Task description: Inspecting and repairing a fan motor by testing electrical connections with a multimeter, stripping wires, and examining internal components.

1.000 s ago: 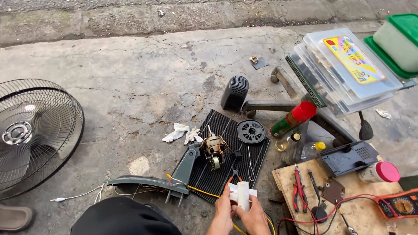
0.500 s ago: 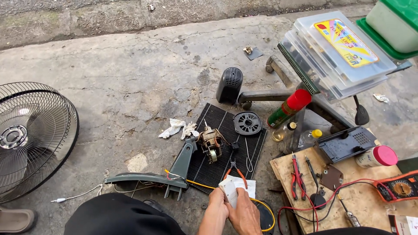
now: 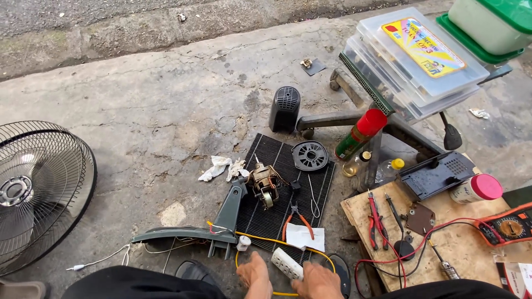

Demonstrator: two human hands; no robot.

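Since a second ago the white switch box (image 3: 287, 263) has come down from mid-air to the ground just below the ribbed black mat (image 3: 288, 191), left hand (image 3: 256, 276) and right hand (image 3: 317, 279) now resting apart beside it, neither gripping

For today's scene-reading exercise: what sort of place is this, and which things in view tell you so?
Probably an outdoor, ground-level fan repair spot. On cracked concrete lie a fan motor on a ribbed mat, a fan guard, and pliers and a multimeter on a board.
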